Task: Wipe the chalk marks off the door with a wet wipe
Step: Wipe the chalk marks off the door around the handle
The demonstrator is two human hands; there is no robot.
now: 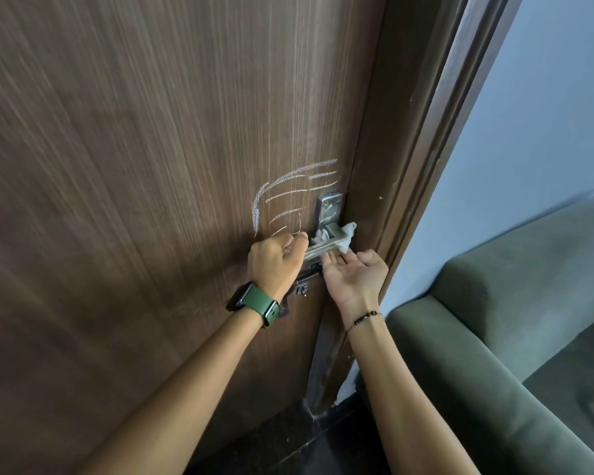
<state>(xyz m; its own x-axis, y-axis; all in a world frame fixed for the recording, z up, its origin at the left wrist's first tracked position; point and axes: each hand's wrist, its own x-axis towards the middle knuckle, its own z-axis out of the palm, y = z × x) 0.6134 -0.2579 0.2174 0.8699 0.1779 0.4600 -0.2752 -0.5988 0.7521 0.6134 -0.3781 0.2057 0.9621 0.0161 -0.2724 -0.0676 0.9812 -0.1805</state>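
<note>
White chalk marks (290, 197), several curved and slanted lines, cover the brown wooden door (151, 166) just left of the metal door handle (328, 214). A crumpled white wet wipe (347, 234) lies draped over the handle's lever. My left hand (275, 260), with a green watch on its wrist, is closed in a fist around the lever's left end. My right hand (355, 274) is palm up just below the lever. Its fingers are spread, and the fingertips touch the wipe's lower edge.
A metal slide bolt (302, 282) sits on the door under my hands. The dark door frame (426, 149) runs up the right side, next to a pale wall (546, 114). A green sofa (511, 320) stands close at the lower right. Dark floor (288, 437) lies below.
</note>
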